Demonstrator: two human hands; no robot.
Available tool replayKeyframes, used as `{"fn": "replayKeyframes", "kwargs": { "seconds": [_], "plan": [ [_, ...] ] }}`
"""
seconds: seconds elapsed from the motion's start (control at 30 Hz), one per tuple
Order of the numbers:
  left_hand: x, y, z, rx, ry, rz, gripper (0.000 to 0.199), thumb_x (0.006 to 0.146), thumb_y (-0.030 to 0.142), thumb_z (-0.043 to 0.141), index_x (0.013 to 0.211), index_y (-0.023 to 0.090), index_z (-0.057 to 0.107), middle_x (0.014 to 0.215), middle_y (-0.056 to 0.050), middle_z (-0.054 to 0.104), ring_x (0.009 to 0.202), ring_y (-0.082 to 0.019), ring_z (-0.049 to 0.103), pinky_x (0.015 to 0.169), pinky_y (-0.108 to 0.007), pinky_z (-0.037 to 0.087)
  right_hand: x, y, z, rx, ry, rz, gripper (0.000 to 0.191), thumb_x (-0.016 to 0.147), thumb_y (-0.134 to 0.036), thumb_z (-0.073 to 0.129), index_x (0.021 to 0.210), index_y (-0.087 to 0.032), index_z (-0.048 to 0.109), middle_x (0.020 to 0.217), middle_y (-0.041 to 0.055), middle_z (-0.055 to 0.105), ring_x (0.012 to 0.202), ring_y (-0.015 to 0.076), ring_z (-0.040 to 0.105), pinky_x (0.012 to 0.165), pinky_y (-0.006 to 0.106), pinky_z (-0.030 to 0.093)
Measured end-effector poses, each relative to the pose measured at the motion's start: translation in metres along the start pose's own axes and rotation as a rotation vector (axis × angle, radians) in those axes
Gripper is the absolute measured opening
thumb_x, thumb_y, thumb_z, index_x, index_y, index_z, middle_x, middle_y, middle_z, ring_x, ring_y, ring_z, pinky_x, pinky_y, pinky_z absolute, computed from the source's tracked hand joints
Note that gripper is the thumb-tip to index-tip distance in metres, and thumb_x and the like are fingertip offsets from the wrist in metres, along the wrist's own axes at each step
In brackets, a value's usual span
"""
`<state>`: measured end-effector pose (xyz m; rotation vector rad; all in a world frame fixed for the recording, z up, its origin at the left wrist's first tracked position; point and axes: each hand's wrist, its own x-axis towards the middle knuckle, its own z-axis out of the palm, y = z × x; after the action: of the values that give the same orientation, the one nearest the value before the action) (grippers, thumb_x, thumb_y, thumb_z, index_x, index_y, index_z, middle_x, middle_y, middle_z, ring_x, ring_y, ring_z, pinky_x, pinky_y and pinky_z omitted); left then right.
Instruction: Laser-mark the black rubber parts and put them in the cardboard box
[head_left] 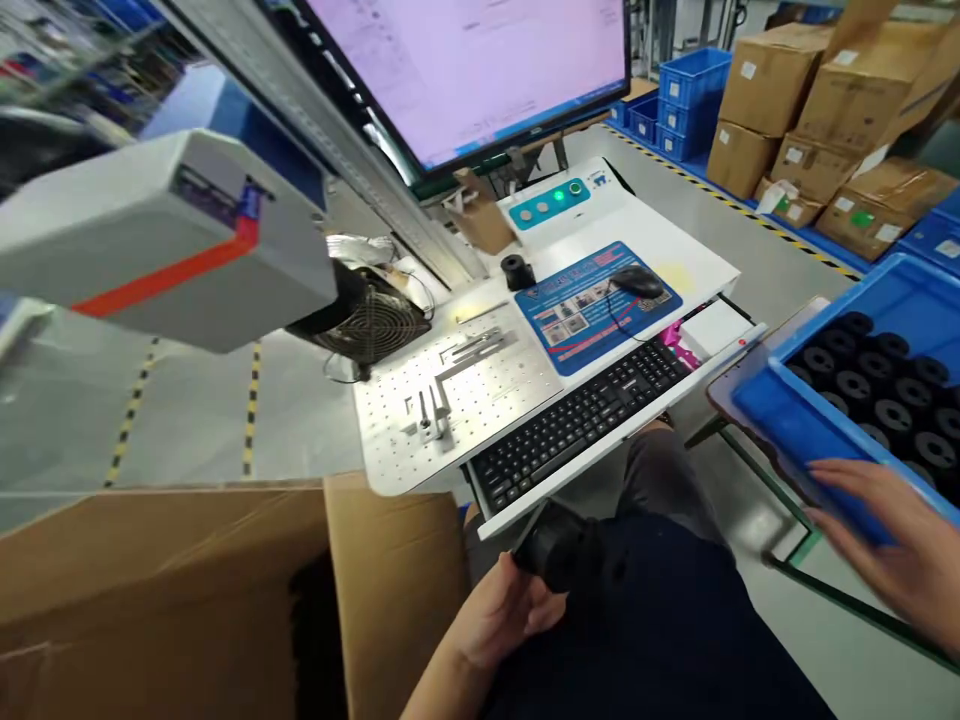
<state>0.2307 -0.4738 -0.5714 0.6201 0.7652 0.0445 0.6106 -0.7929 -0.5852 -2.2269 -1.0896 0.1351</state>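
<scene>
Holding one black piece [553, 548]: left hand [517, 600] | right hand [892, 535]: wide | one bin [911, 295] (dozen-plus cylinders [911, 392])

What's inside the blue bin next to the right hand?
Black cylinders with holes in their tops, packed close together. They hide whatever lies beneath; the picture's edge cuts off the right side of the blue bin.
</scene>
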Motion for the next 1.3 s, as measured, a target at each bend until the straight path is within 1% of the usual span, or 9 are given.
{"fn": "replayKeyframes", "kwargs": {
  "seconds": [0.17, 0.33, 0.53, 0.63, 0.73, 0.87, 1.03, 1.13, 1.3],
  "plan": [
    [-0.015, -0.009, -0.011, -0.084, -0.163, 0.047, 0.06, 0.081, 0.075, 0.062, 0.092, 0.017, 0.071, 0.055, 0.005, 0.034, 0.046, -0.008, 0.021, 0.048, -0.023, 0.018, 0.017, -0.148, 0.085, 0.332, -0.405, -0.367, 0.055, 0.092, -0.033, 0.065, 0.144, -0.036, 0.05, 0.146, 0.0097, 0.054, 0.135, 0.0321, 0.051, 0.11, 0.055, 0.048],
    [-0.05, -0.022, -0.041, -0.19, -0.196, 0.119, 0.06, 0.083, 0.074, 0.06, 0.102, 0.017, 0.071, 0.061, 0.005, 0.035, 0.049, -0.009, 0.018, 0.047, -0.022, 0.015, 0.011, -0.224, 0.139, 0.464, -0.73, -0.629, 0.08, 0.088, -0.017, 0.064, 0.158, -0.03, 0.028, 0.162, 0.013, 0.033, 0.148, 0.0303, 0.035, 0.119, 0.056, 0.037],
    [-0.094, -0.034, -0.084, -0.197, -0.219, 0.155, 0.066, 0.08, 0.079, 0.058, 0.074, 0.014, 0.063, 0.057, 0.003, 0.036, 0.048, -0.008, 0.023, 0.049, -0.024, 0.014, 0.016, -0.288, 0.159, 0.57, -0.873, -0.751, 0.092, 0.085, -0.034, 0.074, 0.16, -0.029, 0.021, 0.165, 0.0157, 0.024, 0.153, 0.0321, 0.025, 0.121, 0.057, 0.032],
    [-0.109, -0.032, -0.099, -0.147, -0.258, 0.157, 0.066, 0.079, 0.08, 0.057, 0.088, 0.015, 0.068, 0.057, 0.002, 0.043, 0.046, -0.008, 0.028, 0.047, -0.024, 0.013, 0.026, -0.327, 0.161, 0.547, -0.897, -0.883, 0.084, 0.086, -0.028, 0.07, 0.158, -0.029, 0.028, 0.166, 0.0132, 0.024, 0.153, 0.0309, 0.023, 0.122, 0.056, 0.029],
    [-0.116, -0.026, -0.106, -0.113, -0.303, 0.171, 0.058, 0.077, 0.074, 0.065, 0.113, 0.028, 0.066, 0.069, 0.001, 0.057, 0.044, -0.008, 0.038, 0.043, -0.02, 0.018, 0.034, -0.361, 0.164, 0.508, -0.965, -1.003, 0.074, 0.084, -0.025, 0.07, 0.152, -0.027, 0.04, 0.163, 0.0137, 0.031, 0.15, 0.0312, 0.03, 0.12, 0.054, 0.033],
    [-0.114, -0.023, -0.115, -0.035, -0.367, 0.184, 0.062, 0.078, 0.073, 0.064, 0.122, 0.029, 0.062, 0.065, 0.001, 0.059, 0.041, -0.009, 0.041, 0.039, -0.018, 0.023, 0.036, -0.382, 0.172, 0.504, -1.058, -0.98, 0.064, 0.085, -0.027, 0.071, 0.145, -0.027, 0.05, 0.153, 0.0125, 0.046, 0.135, 0.0268, 0.049, 0.113, 0.045, 0.043],
    [-0.107, -0.019, -0.12, 0.05, -0.422, 0.216, 0.084, 0.068, 0.061, 0.085, 0.137, 0.029, 0.051, 0.065, 0.003, 0.059, 0.039, -0.01, 0.047, 0.035, -0.017, 0.025, 0.029, -0.37, 0.182, 0.608, -1.074, -0.715, 0.06, 0.084, -0.03, 0.075, 0.141, -0.031, 0.056, 0.147, 0.0091, 0.048, 0.137, 0.0254, 0.048, 0.115, 0.042, 0.041],
    [-0.105, -0.011, -0.117, 0.076, -0.445, 0.216, 0.103, 0.068, 0.039, 0.092, 0.152, 0.037, 0.031, 0.084, 0.002, 0.065, 0.038, -0.007, 0.049, 0.034, -0.016, 0.029, 0.028, -0.36, 0.187, 0.712, -0.999, -0.533, 0.056, 0.085, -0.031, 0.074, 0.138, -0.033, 0.058, 0.146, 0.008, 0.048, 0.137, 0.0257, 0.048, 0.116, 0.043, 0.04],
    [-0.104, -0.008, -0.117, 0.05, -0.341, 0.232, 0.096, 0.07, 0.024, 0.089, 0.15, 0.041, 0.038, 0.106, -0.002, 0.062, 0.038, 0.001, 0.039, 0.033, -0.015, 0.026, 0.059, -0.357, 0.21, 0.825, -0.749, -0.26, 0.045, 0.082, -0.04, 0.076, 0.125, -0.028, 0.068, 0.137, 0.0085, 0.058, 0.129, 0.0284, 0.054, 0.112, 0.045, 0.042]
  ]
}}
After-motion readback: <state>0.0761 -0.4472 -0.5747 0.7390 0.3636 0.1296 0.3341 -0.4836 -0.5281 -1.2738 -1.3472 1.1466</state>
